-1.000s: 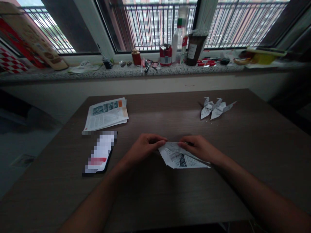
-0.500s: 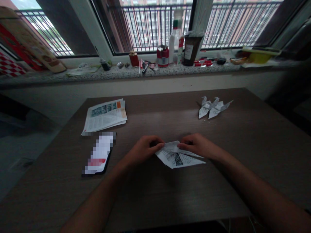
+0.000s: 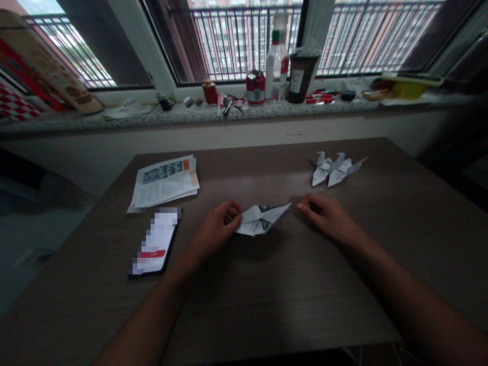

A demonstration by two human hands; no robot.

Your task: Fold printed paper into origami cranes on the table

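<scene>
A piece of folded newsprint (image 3: 263, 218), long and pointed at its right end, is pinched by its left end between the thumb and fingers of my left hand (image 3: 221, 223). It shows printed text and a dark picture, and its left end is partly hidden by my fingers. Just right of its tip, a small gap away, is my right hand (image 3: 324, 216), with curled fingers closed and nothing visible in them. Farther back on the right, two folded paper cranes (image 3: 335, 170) stand close together on the brown table (image 3: 290, 300).
A stack of printed paper sheets (image 3: 165, 180) lies at the back left of the table, with a phone (image 3: 155, 241) in front of it. Along the windowsill (image 3: 183, 118) stand a red can (image 3: 255, 87), a clear bottle (image 3: 275, 71), a dark cup (image 3: 301, 76) and small tools.
My right hand has let go of the folded paper and moved slightly right and away. My left hand has shifted left with the paper, which is now turned, its tip pointing up and right.
</scene>
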